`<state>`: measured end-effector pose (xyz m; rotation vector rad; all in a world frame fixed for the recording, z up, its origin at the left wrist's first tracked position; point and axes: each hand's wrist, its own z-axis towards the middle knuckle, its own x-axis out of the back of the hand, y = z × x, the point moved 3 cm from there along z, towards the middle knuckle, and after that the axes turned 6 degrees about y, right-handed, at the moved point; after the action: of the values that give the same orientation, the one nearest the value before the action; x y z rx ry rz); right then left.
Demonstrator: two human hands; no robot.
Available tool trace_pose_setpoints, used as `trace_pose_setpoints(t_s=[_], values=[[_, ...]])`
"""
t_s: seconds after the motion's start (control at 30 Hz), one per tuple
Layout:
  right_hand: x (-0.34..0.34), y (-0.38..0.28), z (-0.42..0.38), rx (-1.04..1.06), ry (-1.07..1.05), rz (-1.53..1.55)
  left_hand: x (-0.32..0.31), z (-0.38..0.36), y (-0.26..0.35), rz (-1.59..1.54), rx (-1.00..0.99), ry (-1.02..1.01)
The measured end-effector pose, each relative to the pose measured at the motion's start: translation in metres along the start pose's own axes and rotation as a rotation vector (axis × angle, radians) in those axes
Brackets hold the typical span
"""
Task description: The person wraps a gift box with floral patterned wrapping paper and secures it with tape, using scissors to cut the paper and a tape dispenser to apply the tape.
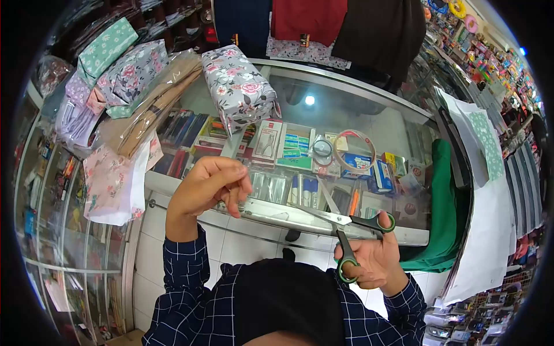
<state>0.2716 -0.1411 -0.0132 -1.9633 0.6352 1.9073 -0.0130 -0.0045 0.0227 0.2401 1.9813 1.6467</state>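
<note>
My right hand (375, 256) holds a pair of scissors (343, 219) with black and green handles, fingers through the loops. The blades are spread apart and point up and left over the front edge of the glass counter (346, 95). My left hand (210, 187) is raised near the same edge, its fingers curled in and the thumb against them; whatever they hold, if anything, is hidden. Beyond it lies a box-shaped parcel (239, 83) in grey floral paper. A roll of clear tape (373, 158) and a smaller dark-rimmed tape roll (330, 151) rest on the glass.
Wrapped parcels (108, 49), a clear bag of brown paper (147, 109) and floral sheets (115, 181) are piled at the left. Stationery boxes (265, 141) show under the glass. Green cloth (443, 196) and paper sheets (485, 230) hang at the right. Folded garments (309, 23) are at the back.
</note>
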Motion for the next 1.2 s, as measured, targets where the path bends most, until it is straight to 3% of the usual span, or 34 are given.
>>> trace_pose_setpoints(t_s=[0.2,0.33,0.4,0.47,0.57,0.63,0.67,0.8,0.83,0.9,0.97,1.03,1.13,1.2], values=[[-0.006,0.012,-0.011,-0.039,-0.012,0.066,0.0,0.0,-0.001,0.018,-0.019,-0.023],[-0.041,-0.002,-0.038,0.075,0.153,-0.588,0.0,0.0,-0.002,0.03,-0.047,-0.056],[-0.076,-0.012,-0.058,0.437,0.605,-1.44,0.0,-0.001,-0.002,0.033,-0.055,-0.073],[-0.118,-0.021,-0.066,0.472,1.253,-2.181,0.0,-0.001,-0.001,0.035,-0.068,-0.097],[-0.114,-0.049,-0.067,0.448,1.728,-2.441,-0.003,-0.001,0.002,0.051,-0.076,-0.124],[-0.102,-0.074,-0.063,0.245,1.757,-2.518,-0.004,0.0,0.002,0.093,-0.078,-0.127],[-0.101,-0.083,-0.06,0.141,1.763,-2.555,-0.005,-0.001,0.002,0.114,-0.08,-0.125],[-0.125,-0.082,-0.028,0.105,1.786,-2.863,-0.011,-0.002,0.006,0.225,-0.088,-0.138],[-0.131,-0.078,-0.008,0.244,1.538,-2.957,-0.015,-0.004,0.008,0.216,-0.089,-0.122],[-0.129,-0.076,0.039,0.543,0.632,-2.657,-0.02,-0.007,0.013,0.228,-0.114,-0.139],[-0.111,-0.061,0.082,0.391,0.488,-1.863,-0.026,-0.01,0.018,0.247,-0.134,-0.16],[-0.084,-0.054,0.114,0.207,0.428,-1.47,-0.032,-0.015,0.024,0.271,-0.149,-0.177],[-0.078,-0.04,0.13,-0.048,0.273,-1.097,-0.033,-0.023,0.027,0.254,-0.167,-0.128],[-0.081,-0.039,0.131,-0.073,0.267,-0.991,-0.034,-0.028,0.029,0.237,-0.191,-0.11]])
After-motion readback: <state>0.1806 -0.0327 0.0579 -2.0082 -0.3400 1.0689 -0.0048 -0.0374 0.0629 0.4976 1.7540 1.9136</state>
